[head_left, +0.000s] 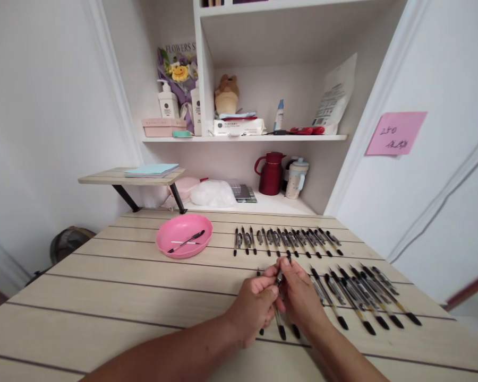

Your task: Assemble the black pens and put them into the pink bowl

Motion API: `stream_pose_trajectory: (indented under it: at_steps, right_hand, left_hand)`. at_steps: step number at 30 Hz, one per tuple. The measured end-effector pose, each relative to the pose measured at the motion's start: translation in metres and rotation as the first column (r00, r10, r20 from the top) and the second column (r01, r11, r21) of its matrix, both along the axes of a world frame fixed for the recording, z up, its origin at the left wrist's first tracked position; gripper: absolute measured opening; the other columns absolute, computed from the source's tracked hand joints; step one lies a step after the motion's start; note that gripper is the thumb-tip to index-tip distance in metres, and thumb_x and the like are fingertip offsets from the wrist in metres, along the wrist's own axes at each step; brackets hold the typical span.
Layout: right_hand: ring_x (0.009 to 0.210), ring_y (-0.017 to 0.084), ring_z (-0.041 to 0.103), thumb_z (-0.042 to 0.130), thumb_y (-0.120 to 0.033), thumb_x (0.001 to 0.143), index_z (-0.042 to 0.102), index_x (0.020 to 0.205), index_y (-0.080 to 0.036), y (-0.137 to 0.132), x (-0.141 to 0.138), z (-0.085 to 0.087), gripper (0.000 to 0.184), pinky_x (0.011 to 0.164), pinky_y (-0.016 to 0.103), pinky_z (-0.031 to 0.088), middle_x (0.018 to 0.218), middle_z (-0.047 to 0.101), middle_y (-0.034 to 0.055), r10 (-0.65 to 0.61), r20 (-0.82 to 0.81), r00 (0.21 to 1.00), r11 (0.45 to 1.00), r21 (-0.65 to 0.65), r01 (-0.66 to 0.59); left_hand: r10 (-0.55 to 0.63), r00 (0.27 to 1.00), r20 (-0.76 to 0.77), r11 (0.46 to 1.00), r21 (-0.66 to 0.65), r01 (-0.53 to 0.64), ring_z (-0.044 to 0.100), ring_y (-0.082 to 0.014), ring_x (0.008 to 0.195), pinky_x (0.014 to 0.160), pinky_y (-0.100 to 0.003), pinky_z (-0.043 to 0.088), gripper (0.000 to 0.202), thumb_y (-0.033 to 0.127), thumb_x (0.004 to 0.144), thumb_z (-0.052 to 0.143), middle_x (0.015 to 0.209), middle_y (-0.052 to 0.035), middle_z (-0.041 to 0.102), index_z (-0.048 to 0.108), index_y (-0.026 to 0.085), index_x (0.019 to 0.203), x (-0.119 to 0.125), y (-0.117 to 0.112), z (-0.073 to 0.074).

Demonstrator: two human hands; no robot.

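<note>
Fingers [269, 293] of the left hand [249, 305]: curled closed, pinching a slim clear-and-black pen [279, 278]. Fingers of the right hand [300, 292]: likewise closed on it, thumb along its upper part. Location of pen: between the two hands, above the surface [115, 286]; most of it is covered, so we cannot tell whether it is one piece or two. Beneath and beside the hands, we list several black-ended pens [282, 331], partly hidden. To the right, a near row of pens [360, 289]; farther back, we note a second row [286, 242]. Left of that row: one pink bowl [175, 228], containing a black pen [186, 242] and a thin white stick [177, 242].
</note>
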State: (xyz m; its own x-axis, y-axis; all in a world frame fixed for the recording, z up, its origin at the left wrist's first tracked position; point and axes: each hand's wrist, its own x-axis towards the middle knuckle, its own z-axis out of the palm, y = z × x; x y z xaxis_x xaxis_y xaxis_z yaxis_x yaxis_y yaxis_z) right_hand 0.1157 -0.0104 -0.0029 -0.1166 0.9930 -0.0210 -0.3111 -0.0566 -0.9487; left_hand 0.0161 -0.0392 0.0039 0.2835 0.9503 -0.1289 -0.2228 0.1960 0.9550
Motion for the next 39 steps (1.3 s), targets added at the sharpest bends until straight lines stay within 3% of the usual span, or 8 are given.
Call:
stream_pose_trajectory:
  at_steps: [4,10,14,17,24,30,34,39]
  right_hand:
    - [0.030,0.008,0.041,0.045,-0.057,0.074,0.046,0.077,-0.022,0.002,0.003,0.000,0.035,0.023,0.021,0.027,0.066,0.062,0.0009,-0.031,-0.025,0.999,0.999,-0.022,0.030]
    - [0.053,0.012,0.054,0.058,-0.045,0.071,0.050,0.077,-0.021,0.012,0.016,0.008,0.027,0.040,0.021,0.041,0.069,0.059,-0.0006,-0.086,-0.188,0.978,0.995,0.035,0.094]
    - [0.054,0.011,0.051,0.056,-0.045,0.072,0.052,0.074,-0.021,0.018,0.022,0.008,0.025,0.043,0.022,0.041,0.069,0.054,-0.0021,-0.148,-0.162,0.976,0.982,0.090,0.164]
    - [0.048,0.009,0.047,0.051,-0.049,0.074,0.054,0.077,-0.021,0.018,0.023,0.005,0.028,0.044,0.022,0.039,0.064,0.051,-0.0035,-0.172,-0.082,0.982,0.978,0.103,0.180]
    - [0.042,0.007,0.043,0.052,-0.051,0.072,0.057,0.083,-0.020,0.023,0.022,-0.008,0.033,0.040,0.021,0.034,0.062,0.052,-0.0038,-0.177,0.037,0.984,0.983,0.051,0.175]
    - [0.057,0.012,0.055,0.060,-0.036,0.065,0.056,0.087,-0.019,0.028,0.017,-0.006,0.029,0.053,0.024,0.042,0.068,0.058,-0.0022,-0.133,0.353,0.926,0.991,0.064,0.118]
    - [0.050,0.012,0.052,0.059,-0.030,0.064,0.054,0.094,-0.017,0.025,0.009,0.006,0.033,0.046,0.023,0.036,0.056,0.054,-0.0046,0.005,0.587,0.810,0.993,0.094,-0.075]
    - [0.043,0.011,0.047,0.052,-0.020,0.066,0.052,0.107,-0.016,0.024,-0.009,0.021,0.042,0.045,0.022,0.032,0.049,0.057,-0.0042,0.076,0.877,0.474,0.955,0.073,-0.288]
  left_hand:
    - [-0.099,0.995,0.013,0.995,0.011,0.099,0.027,-0.0008,0.027,0.030,-0.017,0.016,0.051,0.038,0.075,0.052,0.055,0.0040,0.052,0.046,0.014,0.119,-0.004,-0.003,-0.003]
    - [-0.155,0.982,0.106,0.983,-0.082,0.164,0.028,-0.0011,0.028,0.030,-0.017,0.015,0.040,0.035,0.074,0.052,0.055,0.0040,0.051,0.052,0.014,0.108,-0.011,-0.003,-0.003]
    - [-0.149,0.979,0.140,0.975,-0.147,0.169,0.027,-0.0013,0.029,0.032,-0.017,0.015,0.039,0.035,0.071,0.055,0.053,0.0051,0.050,0.051,0.015,0.105,-0.015,-0.002,-0.003]
    - [-0.090,0.984,0.154,0.977,-0.176,0.117,0.027,-0.0014,0.031,0.033,-0.017,0.014,0.039,0.035,0.069,0.056,0.054,0.0050,0.049,0.052,0.016,0.103,-0.022,-0.001,0.001]
    - [0.172,0.974,0.146,0.965,-0.226,-0.136,0.026,-0.0007,0.035,0.037,-0.016,0.011,0.037,0.030,0.068,0.056,0.057,0.0050,0.046,0.052,0.018,0.103,-0.056,-0.001,0.014]
    - [0.261,0.954,0.149,0.938,-0.274,-0.214,0.028,-0.0009,0.036,0.037,-0.015,0.011,0.034,0.027,0.070,0.053,0.059,0.0046,0.046,0.051,0.017,0.103,-0.075,-0.002,0.004]
    - [0.270,0.950,0.156,0.934,-0.283,-0.219,0.029,-0.0010,0.037,0.037,-0.015,0.011,0.036,0.026,0.069,0.053,0.059,0.0043,0.046,0.050,0.017,0.104,-0.077,-0.005,-0.006]
    - [0.277,0.946,0.170,0.936,-0.269,-0.225,0.029,-0.0013,0.036,0.037,-0.015,0.012,0.038,0.028,0.070,0.053,0.058,0.0041,0.046,0.051,0.017,0.106,-0.079,-0.006,-0.010]
